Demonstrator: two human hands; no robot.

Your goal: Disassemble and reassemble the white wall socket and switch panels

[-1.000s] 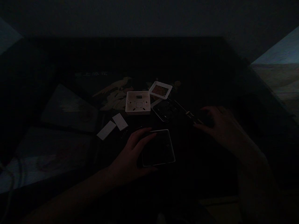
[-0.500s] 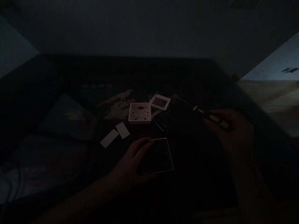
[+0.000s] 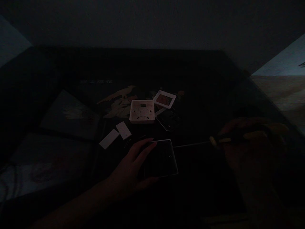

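Observation:
My left hand (image 3: 139, 159) grips a square dark plate with a thin white edge (image 3: 162, 159), fingers over its top left and thumb at its lower edge. On the right, my right hand (image 3: 247, 143), blurred, is closed around the handle of a screwdriver (image 3: 220, 140) with yellow parts. Its thin shaft points left, with the tip by the right edge of the plate. Beyond my left hand stands an open white back box (image 3: 142, 116). Two small white rectangular pieces (image 3: 109, 139) lie left of my fingers, near some small dark screws (image 3: 127, 143).
A white square frame (image 3: 170, 105) leans at the right side of the box, above another dark square part with a light edge (image 3: 168, 121). The dark tabletop carries a printed bird and flower pattern (image 3: 119, 106). A grey wall (image 3: 133, 25) rises behind the table.
My right hand has moved right and down, bringing the screwdriver tip from beside the white frame down to the plate's right edge. My left hand keeps its hold. The view has shifted slightly.

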